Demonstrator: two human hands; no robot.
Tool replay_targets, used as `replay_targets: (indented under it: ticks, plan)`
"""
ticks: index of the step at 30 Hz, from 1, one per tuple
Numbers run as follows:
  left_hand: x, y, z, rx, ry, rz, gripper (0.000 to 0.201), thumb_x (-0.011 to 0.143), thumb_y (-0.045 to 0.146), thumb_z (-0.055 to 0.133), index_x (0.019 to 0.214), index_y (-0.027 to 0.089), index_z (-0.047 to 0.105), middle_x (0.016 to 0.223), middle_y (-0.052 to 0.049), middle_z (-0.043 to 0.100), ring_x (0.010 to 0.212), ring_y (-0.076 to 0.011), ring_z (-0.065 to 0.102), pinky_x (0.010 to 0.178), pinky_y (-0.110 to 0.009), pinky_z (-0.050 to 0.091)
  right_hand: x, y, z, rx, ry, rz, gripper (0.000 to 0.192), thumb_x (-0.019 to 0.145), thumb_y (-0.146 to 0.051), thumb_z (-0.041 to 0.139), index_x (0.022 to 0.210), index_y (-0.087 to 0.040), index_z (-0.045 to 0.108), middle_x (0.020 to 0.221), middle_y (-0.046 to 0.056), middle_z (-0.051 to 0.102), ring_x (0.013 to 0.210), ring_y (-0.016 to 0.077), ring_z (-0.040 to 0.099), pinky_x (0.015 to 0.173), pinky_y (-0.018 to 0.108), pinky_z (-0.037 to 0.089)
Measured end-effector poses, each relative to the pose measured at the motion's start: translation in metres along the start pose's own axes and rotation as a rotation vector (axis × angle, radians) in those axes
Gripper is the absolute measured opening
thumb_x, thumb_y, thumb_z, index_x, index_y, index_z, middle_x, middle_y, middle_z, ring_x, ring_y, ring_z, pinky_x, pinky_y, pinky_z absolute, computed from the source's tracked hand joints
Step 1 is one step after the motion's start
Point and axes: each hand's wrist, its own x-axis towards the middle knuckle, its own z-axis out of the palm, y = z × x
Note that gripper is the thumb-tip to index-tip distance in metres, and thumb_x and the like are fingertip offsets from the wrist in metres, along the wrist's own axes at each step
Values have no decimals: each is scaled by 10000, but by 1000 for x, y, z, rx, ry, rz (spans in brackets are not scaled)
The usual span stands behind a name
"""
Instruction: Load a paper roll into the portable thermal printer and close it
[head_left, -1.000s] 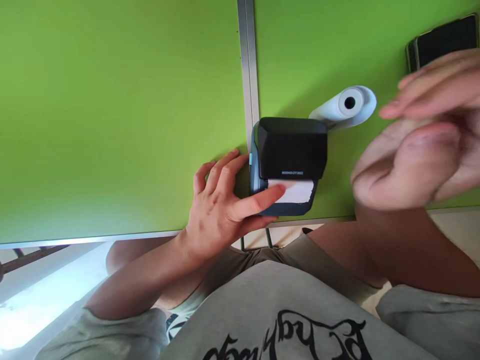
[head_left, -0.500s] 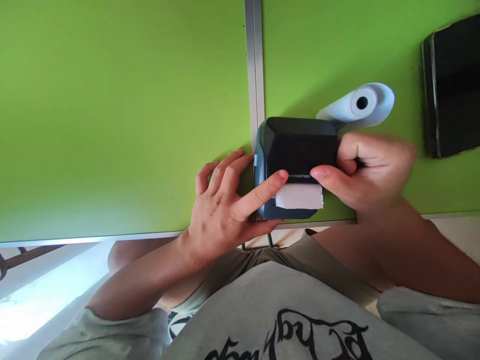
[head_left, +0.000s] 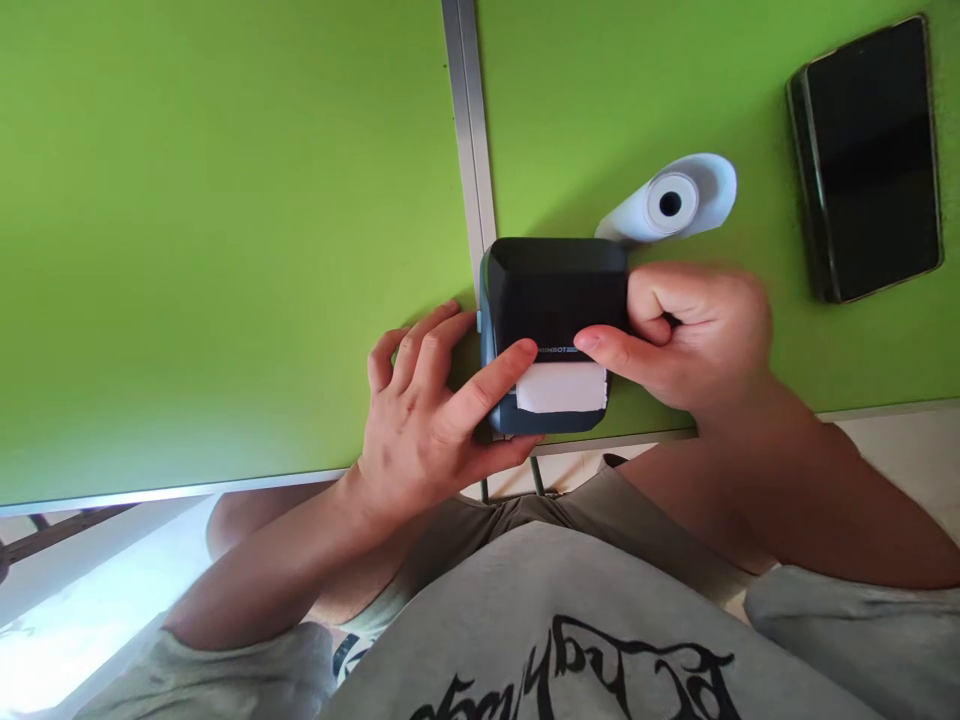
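A dark label printer (head_left: 555,290) sits at the near edge of the green table, with a short strip of white paper (head_left: 561,388) coming out of its front slot. My left hand (head_left: 420,420) grips the printer's left side, one fingertip pressed on the lid and another digit along the front edge. On the right side, my right hand (head_left: 697,335) has its fingers curled against the printer and its thumb on the lid by the lettering. Its curled fingertips are partly hidden. Behind the printer lies a white paper roll (head_left: 667,205) with a loose outer turn.
A black smartphone (head_left: 874,165) lies at the right on what looks like another dark flat item. A metal strip (head_left: 469,120) runs across the green tabletop (head_left: 225,230) behind the printer. The table's near edge is just in front of my body.
The view has shifted to the right, so the printer, roll and phone all appear further left and more of the phone shows. Both hands keep nearly the same hold on the printer.
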Motion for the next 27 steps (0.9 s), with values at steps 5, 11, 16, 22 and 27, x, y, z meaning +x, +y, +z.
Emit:
replay_targets:
  ticks: [5, 11, 16, 22, 27]
  plan:
    - [1, 1, 0, 6, 2, -1, 736, 892, 612, 657, 1497, 309, 369, 1350, -203, 576, 1332, -394, 559, 1017, -532, 410, -1, -1, -1, 2, -9, 37, 595, 820, -294, 762, 529, -133, 269, 469, -65, 233, 473, 12, 183, 474, 237, 203]
    - [0, 0, 1, -11, 5, -1, 779, 859, 595, 704, 1503, 311, 371, 1360, -194, 580, 1339, -395, 551, 1030, -527, 401, -1, 0, -1, -12, -22, 51, 604, 843, -340, 742, 532, -145, 262, 472, -61, 230, 474, 27, 183, 480, 246, 214]
    - [0, 0, 2, -15, 26, 1, 775, 851, 597, 708, 1491, 304, 383, 1345, -195, 590, 1326, -394, 561, 1025, -521, 401, -1, 0, 0, -11, -11, 45, 597, 827, -304, 747, 527, -137, 259, 468, -60, 226, 473, 22, 179, 468, 244, 181]
    - [1, 1, 3, 0, 34, 5, 751, 859, 612, 686, 1473, 296, 390, 1339, -195, 587, 1314, -387, 567, 1010, -510, 403, -1, 0, 1, -5, -24, 57, 603, 840, -330, 735, 523, -142, 258, 467, -61, 230, 472, 23, 181, 482, 243, 207]
    - [1, 0, 3, 15, 34, 0, 743, 864, 610, 673, 1479, 314, 379, 1341, -178, 578, 1323, -360, 554, 1010, -504, 408, -1, 2, 1, 5, -17, 91, 622, 825, -381, 740, 509, -145, 259, 459, -59, 235, 469, 24, 187, 480, 251, 199]
